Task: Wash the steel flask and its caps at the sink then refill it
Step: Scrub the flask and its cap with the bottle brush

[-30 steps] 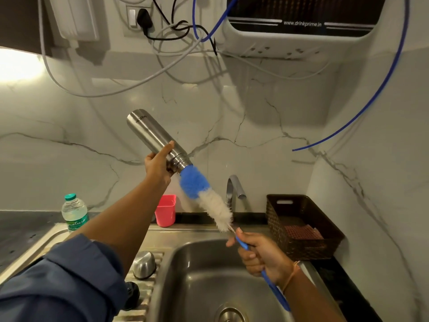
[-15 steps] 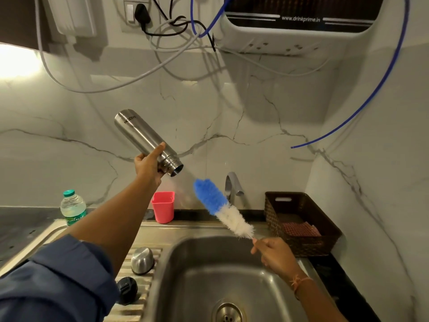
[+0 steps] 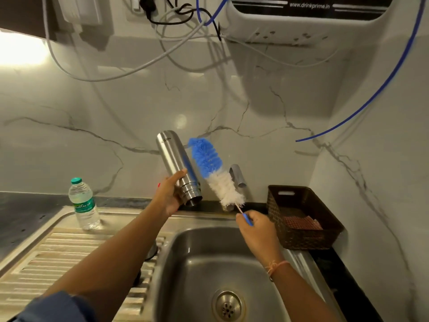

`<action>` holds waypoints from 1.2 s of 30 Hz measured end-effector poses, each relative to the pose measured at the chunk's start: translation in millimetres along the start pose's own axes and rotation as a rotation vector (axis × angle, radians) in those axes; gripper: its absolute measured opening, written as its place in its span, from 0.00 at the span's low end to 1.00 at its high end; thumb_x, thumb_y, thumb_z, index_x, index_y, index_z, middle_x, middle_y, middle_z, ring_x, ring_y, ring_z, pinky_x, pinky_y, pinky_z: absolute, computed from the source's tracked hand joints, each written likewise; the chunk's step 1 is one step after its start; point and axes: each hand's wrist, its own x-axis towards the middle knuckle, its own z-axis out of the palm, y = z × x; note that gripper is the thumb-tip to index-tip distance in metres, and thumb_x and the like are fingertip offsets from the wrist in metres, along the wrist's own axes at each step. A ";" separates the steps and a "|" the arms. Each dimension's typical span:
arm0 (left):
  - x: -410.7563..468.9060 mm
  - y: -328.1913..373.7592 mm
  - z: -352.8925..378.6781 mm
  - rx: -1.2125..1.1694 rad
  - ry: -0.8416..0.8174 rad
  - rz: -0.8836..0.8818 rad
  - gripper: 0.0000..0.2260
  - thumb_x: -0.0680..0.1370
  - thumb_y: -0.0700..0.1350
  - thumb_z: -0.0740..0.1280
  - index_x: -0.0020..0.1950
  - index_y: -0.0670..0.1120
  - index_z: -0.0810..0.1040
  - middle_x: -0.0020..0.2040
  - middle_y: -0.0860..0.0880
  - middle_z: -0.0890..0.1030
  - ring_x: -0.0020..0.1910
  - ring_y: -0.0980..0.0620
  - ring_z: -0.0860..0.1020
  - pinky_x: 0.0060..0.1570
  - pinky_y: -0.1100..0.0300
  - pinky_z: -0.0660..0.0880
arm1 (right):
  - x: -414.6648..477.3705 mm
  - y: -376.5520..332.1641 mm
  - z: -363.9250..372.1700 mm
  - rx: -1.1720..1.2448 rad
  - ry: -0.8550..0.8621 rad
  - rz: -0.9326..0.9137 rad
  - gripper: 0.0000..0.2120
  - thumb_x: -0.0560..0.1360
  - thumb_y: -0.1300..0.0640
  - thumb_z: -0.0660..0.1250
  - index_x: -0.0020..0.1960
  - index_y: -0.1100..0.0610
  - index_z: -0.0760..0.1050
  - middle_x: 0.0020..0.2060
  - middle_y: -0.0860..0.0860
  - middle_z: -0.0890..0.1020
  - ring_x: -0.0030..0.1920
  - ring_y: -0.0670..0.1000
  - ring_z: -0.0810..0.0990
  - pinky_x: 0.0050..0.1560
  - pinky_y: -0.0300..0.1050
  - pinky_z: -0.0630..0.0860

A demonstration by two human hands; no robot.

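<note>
My left hand [image 3: 169,196] grips the steel flask [image 3: 176,163] near its neck, mouth pointing down over the back edge of the sink [image 3: 183,249]. My right hand [image 3: 256,226] holds the thin blue handle of a bottle brush [image 3: 214,173], whose blue and white bristles point up beside the flask, outside it. A steel cap [image 3: 152,252] on the drainboard peeks out from behind my left forearm; a dark cap below it is mostly hidden.
The tap [image 3: 237,176] stands behind the brush. A plastic water bottle [image 3: 83,205] stands at the drainboard's [image 3: 46,259] back left. A brown basket [image 3: 301,217] with a scrub pad sits right of the sink. A water purifier [image 3: 308,17], cables and a blue tube [image 3: 371,96] hang above.
The brush came out of the flask mouth and now stands upright beside it. My left hand lowered the flask toward the sink and tipped its mouth downward.
</note>
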 end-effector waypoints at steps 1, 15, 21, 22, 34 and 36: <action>-5.4 -5.0 -1.9 0.027 -0.008 -0.007 0.28 0.67 0.48 0.74 0.63 0.43 0.68 0.52 0.41 0.77 0.46 0.43 0.80 0.40 0.50 0.80 | 1.0 -1.2 1.1 0.023 -0.021 0.012 0.11 0.77 0.53 0.65 0.37 0.55 0.72 0.29 0.49 0.72 0.30 0.46 0.70 0.31 0.36 0.67; -35.2 -62.1 -48.5 0.140 0.111 0.068 0.27 0.69 0.32 0.71 0.64 0.45 0.65 0.56 0.42 0.77 0.53 0.44 0.79 0.48 0.55 0.77 | 68.1 -33.1 36.6 -0.524 -0.182 -0.093 0.10 0.76 0.62 0.59 0.54 0.62 0.75 0.48 0.58 0.79 0.45 0.55 0.78 0.43 0.45 0.73; -13.2 -71.2 -82.1 0.153 0.183 0.062 0.38 0.63 0.35 0.78 0.68 0.45 0.64 0.59 0.42 0.77 0.58 0.44 0.78 0.60 0.49 0.75 | 123.8 -68.0 68.0 -0.957 -0.182 -0.265 0.10 0.77 0.63 0.59 0.54 0.60 0.77 0.48 0.56 0.80 0.47 0.57 0.79 0.44 0.47 0.73; -10.4 -71.7 -84.6 0.161 0.182 0.056 0.41 0.60 0.38 0.80 0.68 0.45 0.64 0.60 0.42 0.77 0.58 0.44 0.78 0.61 0.48 0.74 | 130.7 -72.1 73.0 -1.021 -0.193 -0.295 0.10 0.77 0.63 0.58 0.53 0.59 0.77 0.46 0.55 0.80 0.45 0.56 0.79 0.43 0.46 0.72; 18.8 -82.7 -101.6 0.118 0.187 0.001 0.28 0.65 0.30 0.75 0.57 0.49 0.67 0.54 0.45 0.77 0.52 0.48 0.79 0.47 0.59 0.77 | 174.1 -97.0 134.5 -1.452 -0.275 -0.503 0.10 0.78 0.62 0.61 0.58 0.58 0.75 0.52 0.54 0.78 0.52 0.57 0.78 0.51 0.50 0.72; 21.3 -86.0 -104.2 0.103 0.185 -0.010 0.30 0.64 0.31 0.76 0.59 0.48 0.67 0.55 0.44 0.77 0.54 0.47 0.79 0.52 0.56 0.77 | 174.9 -100.5 131.9 -1.463 -0.263 -0.485 0.10 0.78 0.62 0.62 0.58 0.58 0.74 0.51 0.55 0.78 0.52 0.57 0.78 0.52 0.51 0.73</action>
